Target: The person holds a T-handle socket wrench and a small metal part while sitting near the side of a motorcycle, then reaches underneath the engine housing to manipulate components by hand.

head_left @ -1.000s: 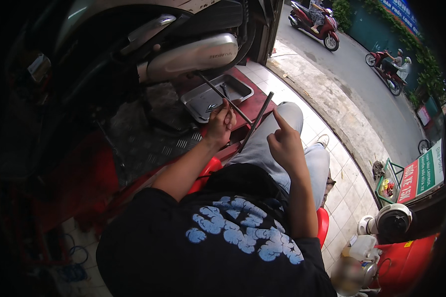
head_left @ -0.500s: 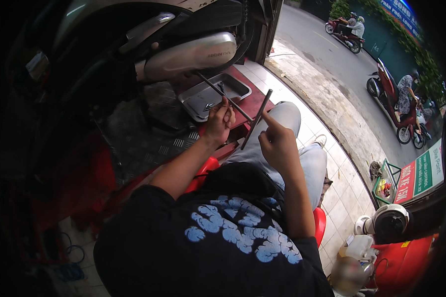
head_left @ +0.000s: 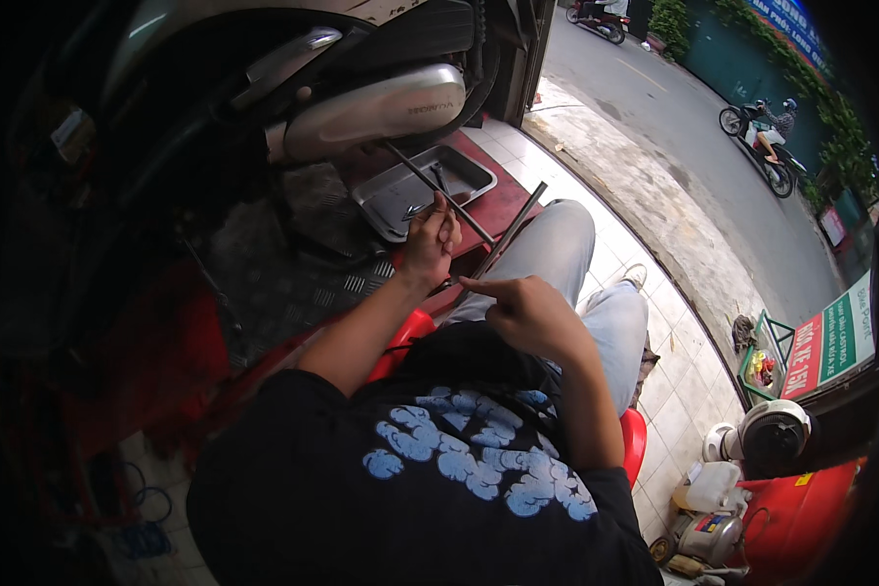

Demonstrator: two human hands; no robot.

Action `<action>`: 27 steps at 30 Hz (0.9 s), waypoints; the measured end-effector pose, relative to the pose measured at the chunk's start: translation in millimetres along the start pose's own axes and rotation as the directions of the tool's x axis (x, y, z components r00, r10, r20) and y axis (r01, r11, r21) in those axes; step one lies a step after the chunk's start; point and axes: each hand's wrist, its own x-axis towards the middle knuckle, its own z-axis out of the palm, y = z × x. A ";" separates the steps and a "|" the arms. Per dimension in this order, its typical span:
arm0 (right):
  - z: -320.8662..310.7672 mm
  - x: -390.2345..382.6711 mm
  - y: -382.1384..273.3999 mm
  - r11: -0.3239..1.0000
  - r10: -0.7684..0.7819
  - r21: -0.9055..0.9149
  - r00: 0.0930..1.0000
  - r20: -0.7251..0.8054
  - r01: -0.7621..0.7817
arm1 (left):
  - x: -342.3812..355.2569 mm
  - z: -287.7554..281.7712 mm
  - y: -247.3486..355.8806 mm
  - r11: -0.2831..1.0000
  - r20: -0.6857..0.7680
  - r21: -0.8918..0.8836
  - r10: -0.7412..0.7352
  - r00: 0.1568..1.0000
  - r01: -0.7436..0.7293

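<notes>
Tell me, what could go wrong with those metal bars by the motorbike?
Maybe a bumped finger: the right hand points close to the lower end of the crossbar, which could knock it if it turned.

Maybe scraped knuckles: the bare left hand is by the long rod, near the metal tray, and could slip against it.

Maybe a bumped leg: the crossbar sits close to a knee.
</notes>
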 end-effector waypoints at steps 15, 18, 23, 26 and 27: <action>-9.1 6.4 -13.3 0.976 0.212 0.101 0.942 -0.261 -0.192 | 1.7 -2.8 1.6 1.000 0.020 0.008 0.011 1.000 -0.011; -14.2 0.7 -21.5 0.972 -0.066 0.225 0.997 -0.041 0.074 | 1.7 -3.4 -0.5 1.000 0.011 -0.005 0.015 1.000 -0.015; 2.5 2.1 11.4 0.980 0.189 -0.022 0.957 -0.219 -0.199 | 0.9 -1.4 -1.2 0.999 -0.034 -0.022 -0.034 0.999 0.033; -14.6 3.9 -10.4 0.982 0.186 0.090 0.907 -0.378 -0.164 | 2.5 -5.1 -3.8 0.999 -0.050 -0.024 -0.024 0.998 0.023; -14.1 2.4 -9.5 0.989 0.118 0.113 0.971 -0.206 -0.096 | 2.7 -4.5 -2.9 0.999 -0.036 -0.025 -0.024 0.999 0.023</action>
